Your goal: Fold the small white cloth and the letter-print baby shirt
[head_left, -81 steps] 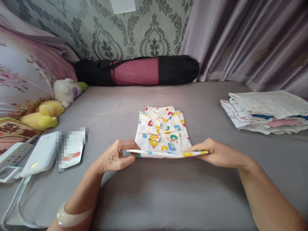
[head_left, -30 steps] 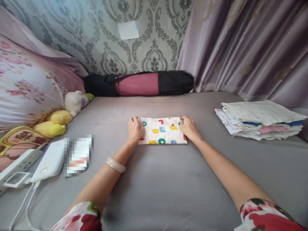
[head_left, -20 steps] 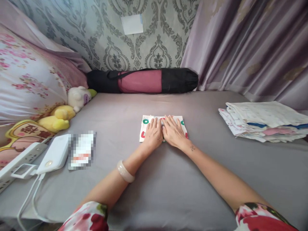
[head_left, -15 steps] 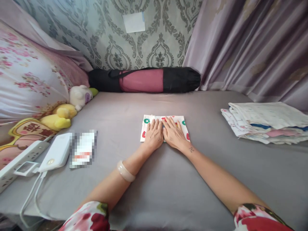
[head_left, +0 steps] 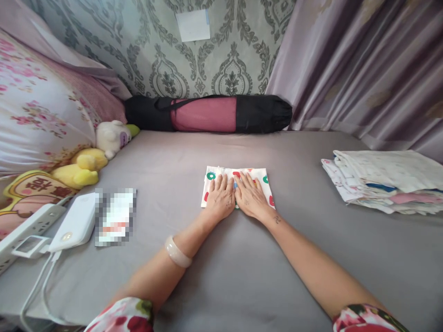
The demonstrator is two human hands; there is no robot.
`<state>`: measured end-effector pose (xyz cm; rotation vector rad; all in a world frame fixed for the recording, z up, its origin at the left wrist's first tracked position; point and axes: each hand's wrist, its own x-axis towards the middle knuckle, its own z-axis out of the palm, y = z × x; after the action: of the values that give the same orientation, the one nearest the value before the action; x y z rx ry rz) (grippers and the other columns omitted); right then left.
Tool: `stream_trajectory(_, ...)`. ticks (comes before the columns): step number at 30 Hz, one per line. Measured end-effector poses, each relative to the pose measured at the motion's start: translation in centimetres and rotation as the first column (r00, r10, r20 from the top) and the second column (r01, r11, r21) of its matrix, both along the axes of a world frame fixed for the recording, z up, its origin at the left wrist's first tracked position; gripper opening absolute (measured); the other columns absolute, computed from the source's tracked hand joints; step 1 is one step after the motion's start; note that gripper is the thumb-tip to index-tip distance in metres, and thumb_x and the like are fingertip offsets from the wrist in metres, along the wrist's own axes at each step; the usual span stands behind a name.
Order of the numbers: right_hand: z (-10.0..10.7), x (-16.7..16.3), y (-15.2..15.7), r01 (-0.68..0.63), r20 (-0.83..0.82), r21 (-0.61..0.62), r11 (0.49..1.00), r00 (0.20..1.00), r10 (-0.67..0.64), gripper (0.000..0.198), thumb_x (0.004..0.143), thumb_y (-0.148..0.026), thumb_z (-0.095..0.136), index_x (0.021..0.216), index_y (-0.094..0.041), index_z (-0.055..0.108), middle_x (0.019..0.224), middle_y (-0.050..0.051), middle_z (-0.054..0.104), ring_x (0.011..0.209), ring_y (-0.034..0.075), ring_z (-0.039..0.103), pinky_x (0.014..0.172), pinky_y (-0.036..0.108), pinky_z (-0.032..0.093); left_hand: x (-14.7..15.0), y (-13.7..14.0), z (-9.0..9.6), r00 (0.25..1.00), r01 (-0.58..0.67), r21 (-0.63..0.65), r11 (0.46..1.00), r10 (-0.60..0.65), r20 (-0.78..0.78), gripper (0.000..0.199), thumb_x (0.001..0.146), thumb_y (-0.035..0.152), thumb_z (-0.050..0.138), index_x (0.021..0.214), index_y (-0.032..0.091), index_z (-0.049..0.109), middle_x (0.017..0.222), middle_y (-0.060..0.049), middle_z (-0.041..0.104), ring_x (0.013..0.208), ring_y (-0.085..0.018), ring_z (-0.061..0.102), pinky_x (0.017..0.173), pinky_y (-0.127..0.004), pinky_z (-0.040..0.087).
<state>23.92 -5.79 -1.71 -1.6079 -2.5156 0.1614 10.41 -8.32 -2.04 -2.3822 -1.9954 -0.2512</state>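
A folded white cloth [head_left: 256, 174] with red, green and blue printed shapes lies flat on the grey sheet [head_left: 242, 272]. My left hand [head_left: 220, 198] rests palm down on its left half, fingers stretched out. Beside it, my right hand [head_left: 249, 196] lies flat on the right half, its fingers pointing away from me. The two hands nearly meet at the thumbs and cover much of the cloth's middle and near edge.
To the right sits a stack of folded cloths [head_left: 387, 170]. A black and pink roll bag [head_left: 204, 114] lies along the wall. On the left are plush toys [head_left: 112, 138], a white power bank [head_left: 74, 221] with cables, a power strip [head_left: 31, 230] and a blurred-out packet [head_left: 116, 216].
The view has shifted slightly closer. Both hands stay flat on the cloth, with the fingertips a little nearer to me on its surface.
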Motion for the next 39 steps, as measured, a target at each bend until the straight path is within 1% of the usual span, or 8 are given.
stream_trajectory(4,0.2,0.0,0.4,0.024,0.002,-0.019,1.0,1.0,-0.024,0.057,0.099,-0.028,0.025,0.154,-0.015,0.032,0.162,0.009,0.023,0.149,0.027,0.018,0.12,0.051,0.016,-0.2,0.5,0.9,0.999,0.044,0.019,0.999,-0.044,-0.006,0.047,0.1,0.03,0.03,0.142,0.014,0.045,0.148,-0.016,0.046,0.137,-0.033,0.04,0.11,-0.051,0.034)
stream_trajectory(7,0.3,0.1,0.8,0.033,0.006,-0.008,0.999,0.999,-0.033,0.056,0.1,-0.028,0.024,0.153,-0.015,0.035,0.161,0.009,0.025,0.148,0.027,0.019,0.119,0.051,0.017,0.1,1.1,1.8,0.999,0.047,0.021,0.999,-0.046,-0.018,0.042,0.099,0.03,0.033,0.133,0.016,0.052,0.132,-0.017,0.058,0.12,-0.033,0.052,0.098,-0.05,0.042)
stream_trajectory(10,0.3,0.2,1.0,0.049,0.0,0.014,0.999,0.999,-0.049,0.054,0.101,-0.031,0.023,0.151,-0.016,0.038,0.16,0.01,0.028,0.148,0.027,0.02,0.119,0.051,0.016,0.4,1.8,1.9,1.0,0.01,0.042,0.999,-0.009,-0.017,0.04,0.099,0.031,0.033,0.129,0.016,0.055,0.123,-0.018,0.06,0.111,-0.033,0.055,0.094,-0.05,0.042)
stream_trajectory(14,0.1,0.4,1.4,0.087,-0.01,0.028,0.996,0.996,-0.087,0.054,0.102,-0.035,0.024,0.151,-0.017,0.039,0.159,0.011,0.03,0.147,0.028,0.022,0.118,0.052,0.016,0.2,2.5,0.9,1.0,-0.022,0.088,0.996,0.022,-0.001,0.043,0.099,0.031,0.031,0.133,0.017,0.054,0.139,-0.017,0.052,0.128,-0.034,0.046,0.105,-0.053,0.035)
stream_trajectory(18,-0.2,0.8,2.0,0.145,-0.008,0.009,0.989,0.989,-0.145,0.056,0.102,-0.041,0.027,0.151,-0.015,0.037,0.159,0.012,0.029,0.147,0.029,0.022,0.118,0.053,0.017,-0.8,3.1,0.1,0.999,-0.044,0.052,0.998,0.043,0.021,0.048,0.1,0.036,0.03,0.142,0.019,0.046,0.152,-0.013,0.042,0.143,-0.033,0.032,0.115,-0.054,0.025)
stream_trajectory(26,-0.2,1.5,2.4,0.201,0.0,-0.009,0.98,0.98,-0.201,0.06,0.102,-0.042,0.025,0.152,-0.01,0.034,0.16,0.016,0.026,0.147,0.03,0.021,0.118,0.051,0.018,-2.2,3.5,0.2,0.983,-0.153,-0.028,0.988,0.155,0.096,0.055,0.1,0.044,0.029,0.147,0.016,0.04,0.155,-0.015,0.038,0.144,-0.032,0.032,0.115,-0.054,0.026)
stream_trajectory(31,-0.4,2.0,2.5,0.258,-0.011,-0.007,0.966,0.966,-0.259,0.059,0.101,-0.04,0.026,0.152,-0.01,0.033,0.159,0.017,0.028,0.146,0.031,0.024,0.117,0.052,0.02,-3.0,3.0,0.2,0.974,-0.189,-0.036,0.981,0.192,0.123,0.057,0.1,0.043,0.028,0.148,0.015,0.038,0.155,-0.016,0.039,0.144,-0.032,0.031,0.116,-0.056,0.024)
stream_trajectory(39,-0.2,3.0,1.8,0.315,0.014,-0.049,0.948,0.949,-0.315,0.063,0.101,-0.039,0.023,0.152,-0.002,0.028,0.159,0.017,0.026,0.147,0.029,0.02,0.118,0.049,0.018,-3.6,2.5,0.0,0.966,-0.217,-0.032,0.976,0.219,0.137,0.056,0.1,0.043,0.027,0.148,0.016,0.04,0.155,-0.013,0.039,0.147,-0.033,0.026,0.118,-0.059,0.018)
